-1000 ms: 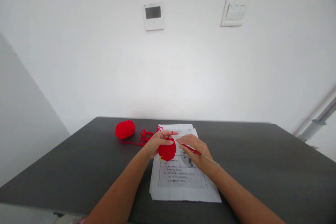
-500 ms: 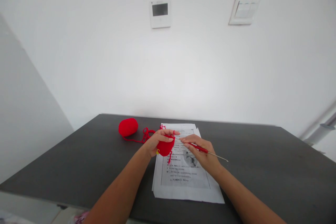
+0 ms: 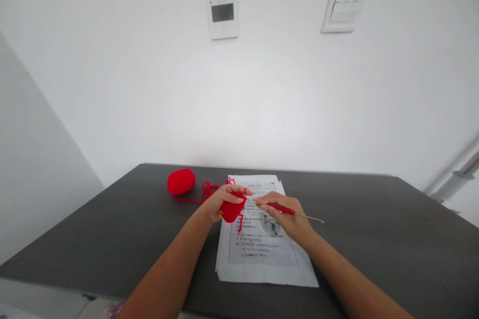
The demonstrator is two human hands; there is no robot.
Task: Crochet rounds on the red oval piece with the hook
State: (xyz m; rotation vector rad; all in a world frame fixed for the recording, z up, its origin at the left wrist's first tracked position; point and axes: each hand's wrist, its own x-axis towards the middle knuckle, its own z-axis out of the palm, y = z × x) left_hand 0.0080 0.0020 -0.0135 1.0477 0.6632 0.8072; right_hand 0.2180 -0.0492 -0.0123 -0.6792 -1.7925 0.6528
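My left hand (image 3: 219, 202) grips a red crocheted piece (image 3: 231, 209), with red yarn looped over its index finger. A yellow marker (image 3: 221, 214) hangs at the piece's left edge, and a short red tail (image 3: 240, 223) dangles from its right side. Just to the right, my right hand (image 3: 286, 212) is closed around a crochet hook with a red handle (image 3: 280, 208); its long metal end points right. Whether the near tip touches the work is too small to tell. A red yarn ball (image 3: 181, 181) lies behind on the left, its strand running to my left hand.
Printed sheets of paper (image 3: 267, 274) lie under both hands on the dark table (image 3: 374, 229). Loose yarn curls lie behind my left hand. The white wall behind carries a panel (image 3: 223, 18) and switches (image 3: 342, 12).
The view has shifted slightly. The hook's long end has tilted up a little, and the gap between the crocheted piece and my right fingers looks slightly wider.
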